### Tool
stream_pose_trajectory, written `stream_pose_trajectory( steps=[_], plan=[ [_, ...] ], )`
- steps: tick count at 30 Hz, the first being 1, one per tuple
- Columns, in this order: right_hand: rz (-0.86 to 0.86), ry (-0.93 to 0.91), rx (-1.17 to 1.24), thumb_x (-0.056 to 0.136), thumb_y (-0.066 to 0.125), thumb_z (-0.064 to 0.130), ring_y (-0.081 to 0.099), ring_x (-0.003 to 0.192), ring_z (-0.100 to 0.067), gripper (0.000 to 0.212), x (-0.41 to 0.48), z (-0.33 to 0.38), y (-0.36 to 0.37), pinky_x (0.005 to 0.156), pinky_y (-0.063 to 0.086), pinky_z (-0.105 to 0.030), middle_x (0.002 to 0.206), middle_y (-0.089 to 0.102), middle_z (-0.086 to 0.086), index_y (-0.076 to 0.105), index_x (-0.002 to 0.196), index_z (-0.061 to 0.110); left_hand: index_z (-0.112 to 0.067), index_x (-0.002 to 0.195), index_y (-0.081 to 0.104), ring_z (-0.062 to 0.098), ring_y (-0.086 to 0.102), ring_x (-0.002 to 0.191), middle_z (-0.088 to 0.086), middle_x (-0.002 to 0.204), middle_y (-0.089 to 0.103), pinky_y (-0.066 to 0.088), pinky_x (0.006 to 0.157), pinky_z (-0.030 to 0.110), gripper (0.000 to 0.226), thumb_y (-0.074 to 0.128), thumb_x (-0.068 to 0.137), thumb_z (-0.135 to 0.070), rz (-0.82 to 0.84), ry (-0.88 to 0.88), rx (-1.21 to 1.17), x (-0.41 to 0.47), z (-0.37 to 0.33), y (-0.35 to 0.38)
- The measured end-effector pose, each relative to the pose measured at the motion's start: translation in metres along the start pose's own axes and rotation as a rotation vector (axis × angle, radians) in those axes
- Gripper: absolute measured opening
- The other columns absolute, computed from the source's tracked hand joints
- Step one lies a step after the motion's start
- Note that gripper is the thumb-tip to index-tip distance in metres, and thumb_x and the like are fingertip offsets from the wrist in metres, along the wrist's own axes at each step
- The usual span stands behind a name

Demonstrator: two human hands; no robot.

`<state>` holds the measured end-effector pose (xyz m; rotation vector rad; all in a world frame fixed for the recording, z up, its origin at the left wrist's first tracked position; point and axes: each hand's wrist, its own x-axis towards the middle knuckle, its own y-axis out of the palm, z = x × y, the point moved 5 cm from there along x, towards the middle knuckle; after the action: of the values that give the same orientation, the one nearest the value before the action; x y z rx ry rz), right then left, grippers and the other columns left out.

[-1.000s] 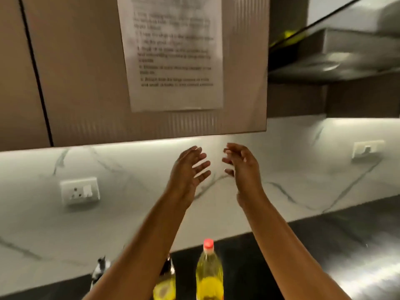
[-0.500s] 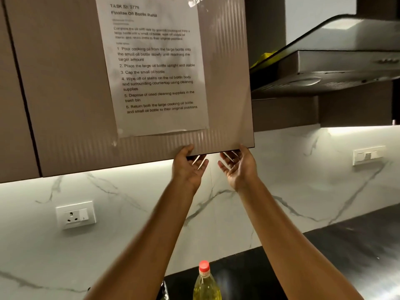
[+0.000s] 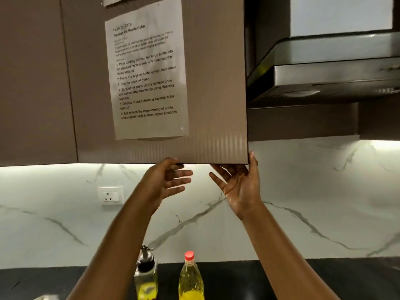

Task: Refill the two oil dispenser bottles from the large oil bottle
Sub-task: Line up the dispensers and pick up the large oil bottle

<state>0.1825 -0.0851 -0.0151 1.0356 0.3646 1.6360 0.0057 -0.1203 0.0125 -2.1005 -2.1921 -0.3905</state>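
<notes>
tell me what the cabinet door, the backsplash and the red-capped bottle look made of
Cabinet door: likely matte laminate, brown with fine vertical ribbing. Backsplash: glossy marble or marble-look slab, white with grey veins. Red-capped bottle: seemingly clear plastic, yellow oil showing through.

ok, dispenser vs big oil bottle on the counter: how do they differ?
The dispenser has a black pour spout; the oil bottle a red cap. The dispenser is clear, oil showing only low down; the oil bottle is yellow nearly to its neck. The dispenser stands left of the oil bottle. Both upright on the black counter, tops on.
</notes>
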Motion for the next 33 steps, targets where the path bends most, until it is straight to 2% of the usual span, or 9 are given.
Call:
stream_pose_trajectory(
  steps=[4, 7, 9, 13, 16, 21, 24, 28, 33],
  plan=[
    [0.132, 0.017, -0.059, 0.087, 0.038, 0.056, 0.062, 0.11, -0.031, 0.056, -0.032, 0.003, 0.019, 0.093, 0.049, -0.049, 0.117, 0.066, -0.013, 0.053, 0.127, 0.02, -0.017, 0.085, 0.069, 0.004, 0.065, 0.068, -0.003, 0.076, 0.072, 0.05, 0.061, 0.017, 0.021, 0.054, 0.096, -0.026, -0.264, 0.654, 0.526, -0.071, -0.061, 0.017],
    [0.222, 0.004, -0.136, 0.065, 0.064, 0.07, 0.062, 0.111, -0.028, 0.078, -0.051, 0.004, 0.035, 0.089, 0.053, -0.044, 0.119, 0.066, -0.011, 0.054, 0.126, 0.022, -0.022, 0.106, 0.067, 0.003, 0.06, 0.095, -0.005, 0.102, 0.069, 0.048, 0.074, 0.02, 0.027, 0.048, 0.094, -0.038, -0.232, 1.264, 1.025, -0.119, -0.112, 0.062],
    [0.301, -0.02, -0.228, 0.048, 0.072, 0.076, 0.063, 0.11, -0.025, 0.089, -0.061, 0.002, 0.045, 0.086, 0.055, -0.04, 0.118, 0.067, -0.006, 0.055, 0.119, 0.027, -0.022, 0.124, 0.061, 0.021, 0.052, 0.122, 0.003, 0.129, 0.06, 0.04, 0.096, 0.036, 0.043, 0.041, 0.093, -0.045, -0.158, 1.494, 1.462, -0.125, -0.131, 0.089],
    [0.504, -0.096, -0.385, 0.05, 0.067, 0.08, 0.062, 0.11, -0.019, 0.079, -0.083, -0.002, 0.076, 0.088, 0.053, -0.035, 0.106, 0.068, 0.012, 0.056, 0.108, 0.027, -0.022, 0.119, 0.065, 0.029, 0.033, 0.141, 0.008, 0.143, 0.05, 0.014, 0.117, 0.056, 0.057, 0.025, 0.093, -0.053, -0.105, 1.394, 2.107, -0.122, -0.163, 0.092],
    [0.617, -0.115, -0.522, 0.05, 0.062, 0.084, 0.059, 0.113, -0.013, 0.082, -0.098, -0.01, 0.103, 0.096, 0.049, -0.035, 0.108, 0.064, 0.023, 0.051, 0.112, 0.031, -0.015, 0.097, 0.072, 0.033, 0.049, 0.129, 0.01, 0.118, 0.067, 0.021, 0.115, 0.055, 0.052, 0.029, 0.093, -0.044, -0.097, 1.481, 2.216, -0.149, -0.18, 0.073],
    [0.858, -0.072, -0.626, 0.049, 0.061, 0.086, 0.03, 0.137, -0.002, 0.106, -0.13, -0.032, 0.161, 0.112, 0.033, -0.034, 0.149, 0.032, 0.019, 0.027, 0.141, 0.046, -0.015, 0.085, 0.072, 0.033, 0.062, 0.112, 0.008, 0.096, 0.073, 0.025, 0.113, 0.051, 0.043, 0.035, 0.092, -0.036, -0.018, 1.518, 2.318, -0.197, -0.203, 0.029],
    [0.914, -0.082, -0.682, 0.05, 0.06, 0.086, 0.017, 0.141, -0.003, 0.115, -0.154, -0.046, 0.202, 0.115, 0.02, -0.033, 0.153, 0.009, 0.026, 0.009, 0.145, 0.048, -0.014, 0.086, 0.074, 0.033, 0.064, 0.108, 0.008, 0.095, 0.073, 0.032, 0.11, 0.054, 0.043, 0.037, 0.092, -0.037, 0.02, 1.411, 2.396, -0.223, -0.218, -0.008],
    [0.923, -0.205, -0.762, 0.079, 0.067, 0.051, 0.004, 0.144, -0.007, 0.103, -0.181, -0.071, 0.25, 0.106, 0.015, -0.021, 0.156, -0.008, 0.018, -0.009, 0.147, 0.037, -0.014, 0.094, 0.075, 0.032, 0.063, 0.109, 0.01, 0.104, 0.072, 0.035, 0.109, 0.052, 0.053, 0.032, 0.096, -0.045, -0.04, 1.229, 2.538, -0.254, -0.234, -0.061],
    [0.837, -0.401, -0.825, 0.069, 0.057, 0.074, -0.009, 0.145, -0.008, 0.115, -0.204, -0.117, 0.303, 0.119, 0.013, -0.038, 0.157, -0.015, 0.013, -0.012, 0.149, 0.028, -0.014, 0.103, 0.074, 0.031, 0.061, 0.111, 0.01, 0.11, 0.071, 0.031, 0.111, 0.051, 0.052, 0.033, 0.094, -0.046, -0.124, 0.935, 2.729, -0.271, -0.249, -0.12]
  ],
)
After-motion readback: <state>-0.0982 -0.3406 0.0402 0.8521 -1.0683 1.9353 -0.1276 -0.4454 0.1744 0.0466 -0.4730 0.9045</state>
